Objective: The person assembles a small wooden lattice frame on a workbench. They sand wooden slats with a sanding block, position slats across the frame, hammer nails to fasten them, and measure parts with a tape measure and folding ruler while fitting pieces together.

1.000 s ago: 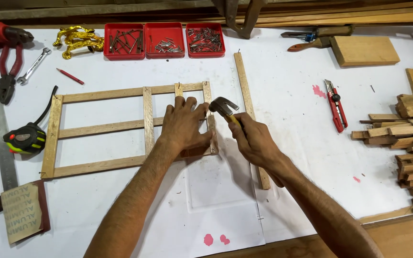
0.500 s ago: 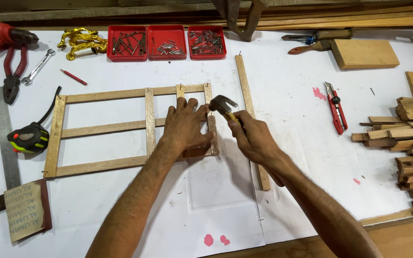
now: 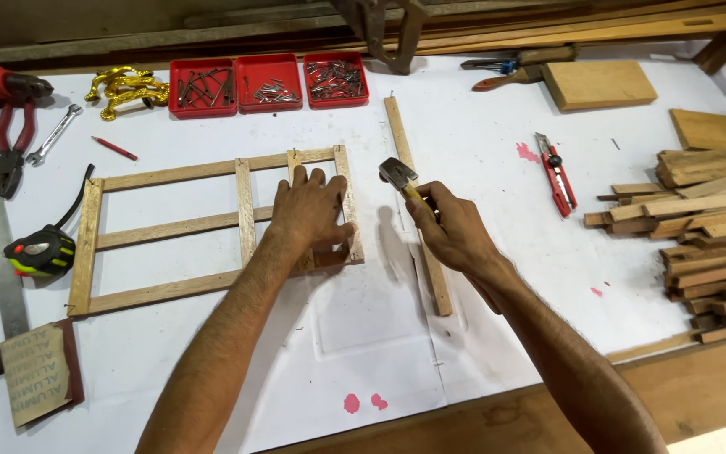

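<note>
Pressing flat slatted wooden frame, left hand; steel-headed hammer in right hand

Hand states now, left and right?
Left hand: open, flat on the wooden frame.
Right hand: closed around a hammer.

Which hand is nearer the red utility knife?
Right. The right hand, gripping the hammer, is just left of the red utility knife; the left hand lies farther left, pressing on the wooden frame.

Our left hand lies flat, palm down, fingers spread toward 12 o'clock; our right hand is fisted, knuckles up, forearm running back toward 5 o'clock.
</note>
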